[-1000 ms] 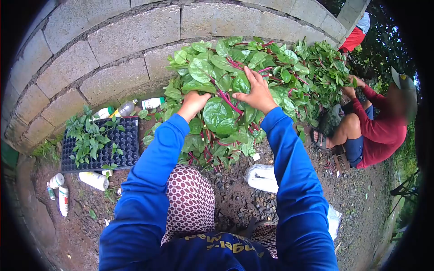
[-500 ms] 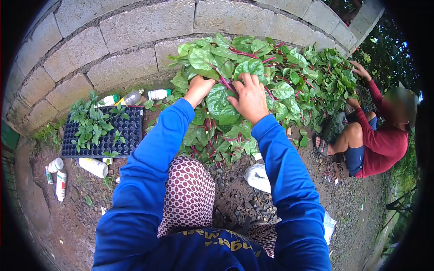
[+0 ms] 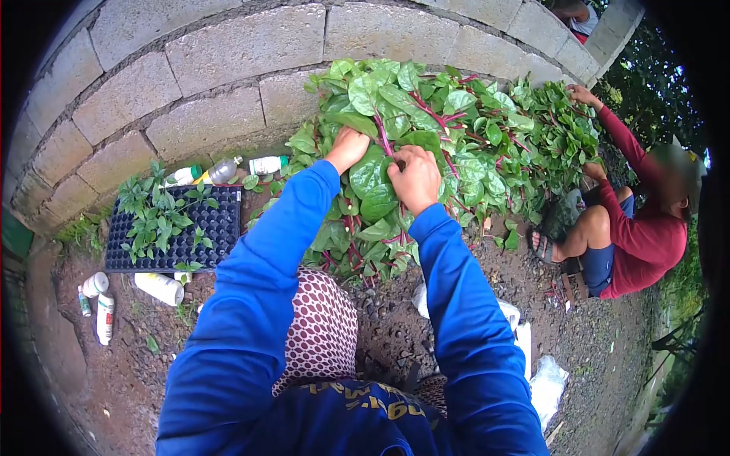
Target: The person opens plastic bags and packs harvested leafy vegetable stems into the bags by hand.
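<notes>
A heap of Malabar spinach (image 3: pixel 456 144), with broad green leaves and purple-red stems, lies against the block wall. My left hand (image 3: pixel 349 150) is closed at a leafy stem on its near side, its fingertips partly covered by a leaf. Just to the right, my right hand (image 3: pixel 416 179) has its fingers curled and pinches the same red stem (image 3: pixel 382 137). A large glossy leaf (image 3: pixel 372 173) hangs between the two hands.
A concrete block wall (image 3: pixel 243 42) curves behind the heap. To the left are a black seedling tray (image 3: pixel 137 247) with seedlings and several bottles (image 3: pixel 160 289). At right a crouching person (image 3: pixel 639 228) handles the heap's far end. A plastic bag (image 3: pixel 546 391) lies on gravel.
My hands have drawn closer together, and my right hand's fingers have curled in around the stem. The stem leans more upright. The other person's upper hand has shifted left.
</notes>
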Tool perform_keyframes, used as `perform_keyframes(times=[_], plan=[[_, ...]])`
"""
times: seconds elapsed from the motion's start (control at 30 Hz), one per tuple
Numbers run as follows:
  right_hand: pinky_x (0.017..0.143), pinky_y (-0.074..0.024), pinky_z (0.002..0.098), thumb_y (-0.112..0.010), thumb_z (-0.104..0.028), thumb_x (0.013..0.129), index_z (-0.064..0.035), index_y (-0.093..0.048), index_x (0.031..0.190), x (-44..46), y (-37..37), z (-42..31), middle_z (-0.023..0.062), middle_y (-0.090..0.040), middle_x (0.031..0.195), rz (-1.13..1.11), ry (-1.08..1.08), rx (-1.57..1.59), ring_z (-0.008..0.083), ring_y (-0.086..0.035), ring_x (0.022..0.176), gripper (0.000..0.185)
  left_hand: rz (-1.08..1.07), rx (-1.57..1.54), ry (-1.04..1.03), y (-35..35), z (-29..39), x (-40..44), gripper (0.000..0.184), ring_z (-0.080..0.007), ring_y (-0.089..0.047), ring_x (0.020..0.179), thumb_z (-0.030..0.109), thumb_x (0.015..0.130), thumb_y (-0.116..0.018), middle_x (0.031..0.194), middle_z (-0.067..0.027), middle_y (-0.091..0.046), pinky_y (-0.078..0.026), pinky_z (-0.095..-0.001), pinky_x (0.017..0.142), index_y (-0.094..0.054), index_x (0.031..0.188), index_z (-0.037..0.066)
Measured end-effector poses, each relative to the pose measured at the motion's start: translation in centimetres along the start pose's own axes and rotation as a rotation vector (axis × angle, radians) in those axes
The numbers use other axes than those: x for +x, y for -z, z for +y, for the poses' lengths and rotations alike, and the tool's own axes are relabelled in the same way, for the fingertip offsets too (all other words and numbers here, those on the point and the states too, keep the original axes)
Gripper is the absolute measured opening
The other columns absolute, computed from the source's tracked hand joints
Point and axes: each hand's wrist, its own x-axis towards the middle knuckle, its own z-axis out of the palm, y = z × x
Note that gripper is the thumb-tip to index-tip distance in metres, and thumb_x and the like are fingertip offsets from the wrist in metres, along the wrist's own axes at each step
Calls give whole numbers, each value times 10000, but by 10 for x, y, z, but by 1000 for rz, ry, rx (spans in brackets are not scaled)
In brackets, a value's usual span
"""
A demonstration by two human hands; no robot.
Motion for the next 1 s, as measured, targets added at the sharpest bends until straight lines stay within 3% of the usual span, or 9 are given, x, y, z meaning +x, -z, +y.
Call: perform_keyframes(times=[0.2, 0.27, 0.33, 0.4, 0.5, 0.67, 0.73, 0.83, 1.0], plan=[[726, -438, 236, -644, -230, 811, 3, -677, 871, 27, 19, 11, 45, -667, 801, -245, -504, 951, 85, -568, 729, 243, 339, 343, 339, 54, 50, -81, 596, -286, -497, 1124, 356, 746, -645, 1169, -194, -534, -372, -374, 979, -503, 1200, -3], [765, -444, 276, -651, -231, 793, -28, -685, 831, 31, 33, 3, 62, -666, 845, -155, -486, 982, 146, -585, 783, 210, 230, -139, 329, 52, 53, -98, 495, -223, -527, 1056, 352, 795, -626, 1094, -149, -571, -399, -347, 909, -536, 1148, 17], [804, -439, 313, -655, -218, 773, -51, -692, 809, 28, 34, -3, 78, -654, 903, -27, -251, 597, 200, -571, 865, 175, 55, -476, 435, 57, 98, -117, 399, -123, -539, 939, 407, 857, -574, 1020, -57, -598, -397, -278, 794, -564, 1068, 69], [873, -418, 373, -653, -220, 743, -88, -704, 783, 20, 42, -27, 105, -621, 1012, 2, -92, 304, 290, -509, 1014, 147, -45, -846, 558, 52, 122, -111, 403, -128, -538, 923, 444, 856, -561, 1016, -44, -599, -380, -270, 775, -564, 1082, 111], [865, -429, 373, -641, -227, 760, -82, -699, 825, 12, 39, -48, 112, -624, 989, -81, 85, 203, 284, -524, 985, 169, 17, -1078, 557, 36, 121, -84, 346, -187, -548, 909, 378, 898, -513, 1041, -46, -590, -410, -344, 803, -551, 1144, 139], [848, -442, 394, -631, -236, 768, -117, -693, 937, 88, 66, -24, 117, -627, 978, 210, 49, 107, 307, -548, 939, 216, 330, -1199, 517, 22, 132, -66, 220, -212, -575, 793, 218, 926, -468, 922, -71, -561, -522, -360, 697, -513, 1087, 75], [843, -457, 394, -613, -280, 792, -148, -689, 967, 117, 59, 2, 116, -646, 977, 98, -4, -132, 311, -578, 945, 232, 278, -1196, 399, 8, 126, -70, 231, -159, -572, 758, 250, 924, -484, 944, -57, -567, -510, -308, 640, -518, 1082, 86], [825, -475, 400, -595, -330, 812, -174, -695, 958, 130, 46, 21, 120, -658, 978, -373, -133, -304, 303, -608, 945, 236, 250, -1106, 434, 5, 119, -69, 234, -106, -521, 703, 267, 927, -484, 889, -13, -572, -463, -269, 585, -542, 1084, 104], [808, -484, 405, -565, -351, 832, -181, -688, 994, 129, 42, 50, 150, -658, 952, -282, -195, -230, 322, -617, 922, 265, 272, -1175, 501, 13, 96, -68, 218, -86, -468, 661, 243, 932, -473, 806, 27, -500, -412, -245, 508, -558, 1099, 132]])
